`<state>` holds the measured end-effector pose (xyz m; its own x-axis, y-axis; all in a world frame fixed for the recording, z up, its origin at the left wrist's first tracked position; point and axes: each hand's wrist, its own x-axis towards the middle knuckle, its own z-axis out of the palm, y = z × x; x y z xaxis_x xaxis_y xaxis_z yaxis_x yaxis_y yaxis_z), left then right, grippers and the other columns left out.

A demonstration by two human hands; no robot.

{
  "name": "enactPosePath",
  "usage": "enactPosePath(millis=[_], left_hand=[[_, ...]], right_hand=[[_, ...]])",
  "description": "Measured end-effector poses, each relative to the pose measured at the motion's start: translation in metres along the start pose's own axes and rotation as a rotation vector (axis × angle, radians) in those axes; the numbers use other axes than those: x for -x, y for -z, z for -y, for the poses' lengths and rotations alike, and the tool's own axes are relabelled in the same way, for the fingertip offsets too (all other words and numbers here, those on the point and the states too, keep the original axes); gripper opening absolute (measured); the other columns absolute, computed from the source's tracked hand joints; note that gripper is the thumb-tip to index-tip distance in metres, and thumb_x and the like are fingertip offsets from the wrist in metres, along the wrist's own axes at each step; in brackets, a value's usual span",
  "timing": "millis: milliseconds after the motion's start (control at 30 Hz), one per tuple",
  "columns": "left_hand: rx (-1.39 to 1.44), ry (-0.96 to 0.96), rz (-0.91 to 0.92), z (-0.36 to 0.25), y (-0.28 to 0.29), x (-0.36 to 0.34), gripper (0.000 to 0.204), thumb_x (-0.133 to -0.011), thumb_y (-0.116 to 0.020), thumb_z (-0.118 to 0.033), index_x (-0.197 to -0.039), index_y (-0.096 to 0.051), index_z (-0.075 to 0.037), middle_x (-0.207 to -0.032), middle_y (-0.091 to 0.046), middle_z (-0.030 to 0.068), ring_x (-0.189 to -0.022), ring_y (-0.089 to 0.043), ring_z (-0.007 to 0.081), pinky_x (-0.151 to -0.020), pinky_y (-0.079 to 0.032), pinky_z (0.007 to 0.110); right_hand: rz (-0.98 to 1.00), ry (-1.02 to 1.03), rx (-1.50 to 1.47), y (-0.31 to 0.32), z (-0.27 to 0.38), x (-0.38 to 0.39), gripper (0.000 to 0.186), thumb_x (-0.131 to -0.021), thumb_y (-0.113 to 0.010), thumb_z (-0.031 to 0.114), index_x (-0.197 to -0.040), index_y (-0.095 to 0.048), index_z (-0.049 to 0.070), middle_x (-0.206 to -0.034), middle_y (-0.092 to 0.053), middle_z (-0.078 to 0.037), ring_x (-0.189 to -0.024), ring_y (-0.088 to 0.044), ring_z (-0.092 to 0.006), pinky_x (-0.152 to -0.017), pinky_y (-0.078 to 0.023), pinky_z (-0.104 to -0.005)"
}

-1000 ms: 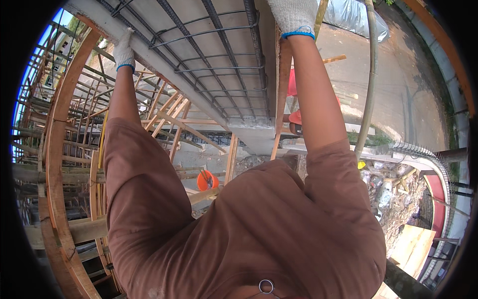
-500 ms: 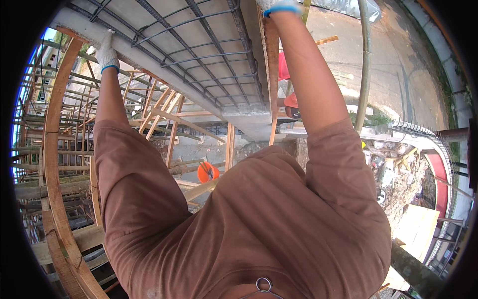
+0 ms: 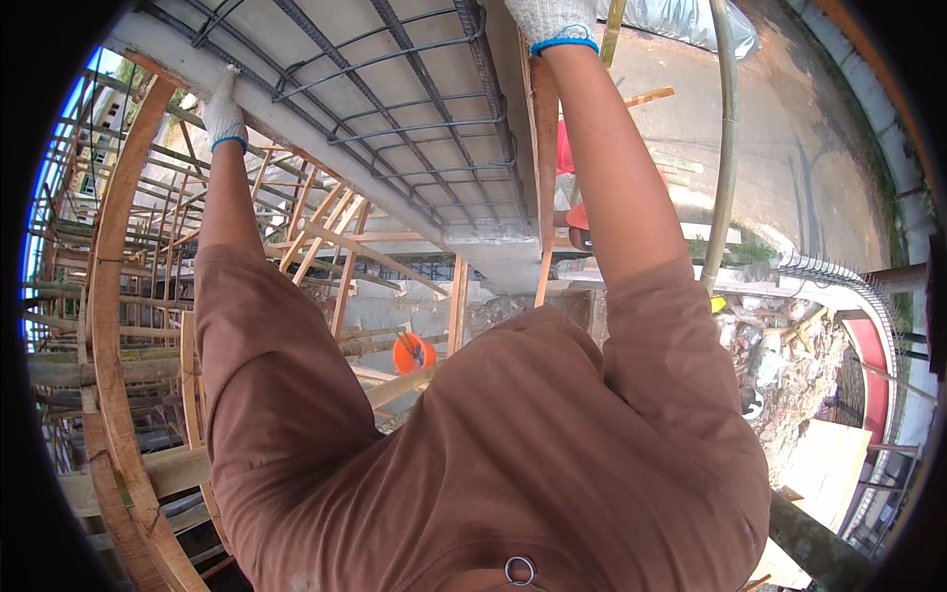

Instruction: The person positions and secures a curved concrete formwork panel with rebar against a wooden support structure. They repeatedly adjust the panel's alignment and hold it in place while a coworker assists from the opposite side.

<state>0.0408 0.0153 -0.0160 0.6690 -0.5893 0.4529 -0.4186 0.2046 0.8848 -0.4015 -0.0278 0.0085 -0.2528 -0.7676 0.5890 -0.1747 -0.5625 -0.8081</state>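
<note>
My left hand (image 3: 225, 116), in a white knit glove with a blue cuff, grips the left edge of a pale formwork board (image 3: 271, 116). Its thumb lies over the rim; the other fingers are hidden. Between the long side boards runs a cage of steel rebar (image 3: 414, 49) with thin tied stirrups. My right hand (image 3: 554, 20), gloved alike, is by the far end of the right wooden board (image 3: 542, 128). The top of the picture cuts off its fingers, so what it holds cannot be seen.
Bamboo and timber scaffolding (image 3: 109, 227) stands on the left. Below hangs or stands an orange bucket (image 3: 412, 352). A person in a red helmet (image 3: 578, 216) is partly hidden behind my right arm. An upright bamboo pole (image 3: 727, 128) and rubble (image 3: 764, 355) are on the right.
The view has shifted slightly, and more of my right glove shows at the top. My left hand stays on the board's edge. The person below is more hidden behind my right arm.
</note>
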Motion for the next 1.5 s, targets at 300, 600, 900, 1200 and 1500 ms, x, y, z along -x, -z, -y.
enactPosePath(millis=[300, 600, 900, 1200, 1500], left_hand=[[0.200, -0.015, 0.009, 0.008, 0.007, -0.007, 0.056, -0.081, -0.079, -0.032, -0.122, -0.064, 0.002, -0.114, -0.066, 0.0106, -0.096, -0.064, 0.0206, -0.087, -0.051, 0.033], [0.166, 0.051, 0.022, 0.012, 0.001, -0.006, 0.048, -0.083, -0.076, -0.031, -0.118, -0.066, 0.001, -0.102, -0.068, 0.0087, -0.088, -0.064, 0.0181, -0.079, -0.052, 0.033], [0.222, 0.053, 0.027, 0.019, 0.005, -0.010, 0.048, -0.084, -0.075, -0.031, -0.118, -0.065, 0.001, -0.102, -0.068, 0.0079, -0.086, -0.064, 0.0177, -0.077, -0.052, 0.032], [0.232, 0.055, 0.041, 0.016, -0.003, -0.006, 0.050, -0.084, -0.075, -0.033, -0.117, -0.064, 0.002, -0.102, -0.068, 0.0094, -0.086, -0.064, 0.0183, -0.076, -0.052, 0.033], [0.185, 0.036, -0.021, 0.028, 0.038, -0.016, 0.050, -0.084, -0.076, -0.033, -0.119, -0.065, 0.001, -0.104, -0.069, 0.0085, -0.089, -0.065, 0.0169, -0.079, -0.053, 0.032]], right_hand=[[-0.025, 0.005, 0.074, -0.001, 0.002, 0.000, 0.041, -0.067, -0.073, 0.026, -0.098, -0.066, 0.000, -0.087, -0.069, -0.018, -0.082, -0.067, -0.0328, -0.075, -0.053, -0.0396], [-0.052, -0.005, 0.030, -0.001, 0.005, -0.003, 0.044, -0.068, -0.074, 0.020, -0.104, -0.064, -0.002, -0.091, -0.068, -0.022, -0.089, -0.067, -0.0384, -0.078, -0.052, -0.0419], [-0.016, -0.037, 0.011, 0.000, 0.005, -0.002, 0.044, -0.068, -0.073, 0.019, -0.106, -0.063, -0.001, -0.095, -0.068, -0.021, -0.092, -0.067, -0.0376, -0.081, -0.051, -0.0417], [-0.073, 0.008, 0.046, -0.002, -0.006, -0.005, 0.051, -0.068, -0.073, 0.025, -0.112, -0.063, 0.001, -0.096, -0.069, -0.020, -0.092, -0.067, -0.0367, -0.080, -0.051, -0.0414], [0.022, -0.077, -0.031, -0.013, 0.019, 0.008, 0.050, -0.069, -0.072, 0.019, -0.114, -0.062, 0.000, -0.099, -0.068, -0.020, -0.094, -0.066, -0.0369, -0.084, -0.051, -0.0414]])
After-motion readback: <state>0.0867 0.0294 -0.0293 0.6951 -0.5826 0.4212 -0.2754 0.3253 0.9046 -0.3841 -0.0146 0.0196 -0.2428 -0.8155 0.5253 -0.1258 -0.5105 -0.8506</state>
